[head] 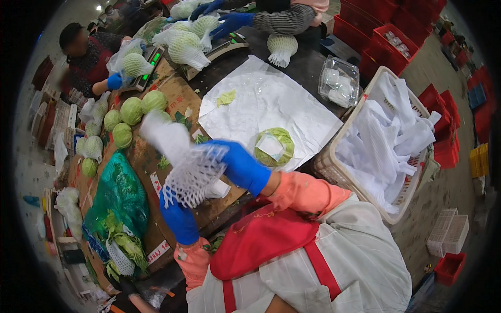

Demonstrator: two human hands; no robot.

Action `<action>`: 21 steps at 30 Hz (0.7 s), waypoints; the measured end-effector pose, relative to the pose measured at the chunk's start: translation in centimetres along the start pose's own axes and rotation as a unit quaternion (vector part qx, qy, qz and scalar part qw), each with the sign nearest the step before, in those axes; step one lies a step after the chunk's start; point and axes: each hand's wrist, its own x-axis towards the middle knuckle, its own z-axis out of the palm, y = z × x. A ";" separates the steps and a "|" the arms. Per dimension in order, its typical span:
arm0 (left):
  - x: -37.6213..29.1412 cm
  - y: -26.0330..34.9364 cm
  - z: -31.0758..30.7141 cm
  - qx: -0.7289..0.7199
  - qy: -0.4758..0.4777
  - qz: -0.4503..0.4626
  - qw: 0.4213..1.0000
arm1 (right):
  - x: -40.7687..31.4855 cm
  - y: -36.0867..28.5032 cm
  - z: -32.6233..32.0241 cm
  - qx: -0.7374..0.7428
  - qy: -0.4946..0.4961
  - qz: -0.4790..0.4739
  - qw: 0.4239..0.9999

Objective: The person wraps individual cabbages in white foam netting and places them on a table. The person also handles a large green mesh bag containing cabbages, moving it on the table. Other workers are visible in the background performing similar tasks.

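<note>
A white foam net sleeve (191,178) is stretched between my two blue-gloved hands, its mesh flared wide at the near end. The far end of the sleeve is blurred. My right hand (244,164) grips its right side. At the flared rim my left hand (178,221) holds the sleeve, with mesh over its fingers. To the right of my hands, a green cabbage (289,144) sits on a white sheet (242,117), with a square paper label (271,146) on top. A loose cabbage leaf (226,98) lies farther up the sheet.
A plastic crate (327,162) full of foam sleeves stands at right, near a clear plastic box (338,84). Bare cabbages (132,110) and a green bag (121,191) lie left. Across the table, co-workers handle netted cabbages (188,47) by scales (150,66). Another person's hand (125,285) is lower left.
</note>
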 end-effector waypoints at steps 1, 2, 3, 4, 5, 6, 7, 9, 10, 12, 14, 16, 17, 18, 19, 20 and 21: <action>0.0 -1.2 0.2 -0.220 0.018 -0.101 0.970 | 0.2 -0.9 -0.6 0.159 -0.033 0.043 0.986; -0.3 -2.8 1.0 -0.428 0.038 -0.193 0.882 | -0.6 -1.5 -0.4 0.016 -0.047 0.052 0.997; -0.5 -3.9 1.0 -0.610 0.065 -0.266 0.744 | -1.2 -2.2 0.6 -0.128 -0.068 0.059 0.988; 0.3 -3.9 0.5 -0.432 0.069 -0.136 0.889 | -1.7 -2.5 1.3 -0.266 -0.080 0.057 0.959; 1.5 -4.4 -0.3 -0.422 0.078 -0.144 0.892 | -2.4 -0.9 1.0 -0.465 -0.126 -0.139 0.865; 2.5 -5.0 -1.1 -0.411 0.092 -0.153 0.894 | -3.6 -0.9 1.2 -0.565 -0.159 -0.123 0.800; 2.8 -5.6 -2.0 -0.514 0.061 -0.169 0.839 | -4.5 -1.7 1.1 -0.654 -0.194 -0.109 0.723; 3.3 -5.0 -3.3 -0.660 -0.035 -0.182 0.728 | -2.3 -4.6 -0.7 -0.590 -0.090 0.080 0.798; 3.2 -3.7 -2.8 -0.711 -0.105 -0.166 0.676 | -0.6 -7.1 -2.5 -0.446 -0.082 0.035 0.891; 2.3 -0.9 -0.6 -0.348 -0.136 -0.102 0.922 | 0.6 -9.7 -1.8 -0.197 -0.064 -0.021 0.978; 2.8 -2.1 -0.2 -0.275 -0.163 -0.097 0.942 | 0.1 -8.5 -2.6 0.006 -0.155 -0.002 0.988; 3.2 -4.8 -1.8 -0.472 -0.120 -0.186 0.853 | -2.5 -8.0 -0.5 -0.262 -0.119 0.119 0.950; 2.7 -5.1 -3.1 -0.609 -0.066 -0.186 0.768 | -3.6 -9.5 2.0 -0.454 -0.150 0.171 0.862; 2.2 -6.9 -3.4 -0.512 -0.070 -0.160 0.841 | -4.1 -9.1 -1.0 -0.470 -0.325 0.064 0.818; 2.2 -4.6 -3.6 -0.598 -0.028 -0.249 0.761 | -4.7 -10.1 -2.8 -0.468 -0.285 0.111 0.829; 2.2 -2.3 -4.0 -0.671 0.037 -0.326 0.665 | -5.4 -11.6 -3.9 -0.248 -0.241 0.156 0.925; 1.9 -2.3 -4.0 -0.623 -0.048 -0.170 0.762 | -5.8 -12.0 -4.3 -0.234 -0.192 0.194 0.933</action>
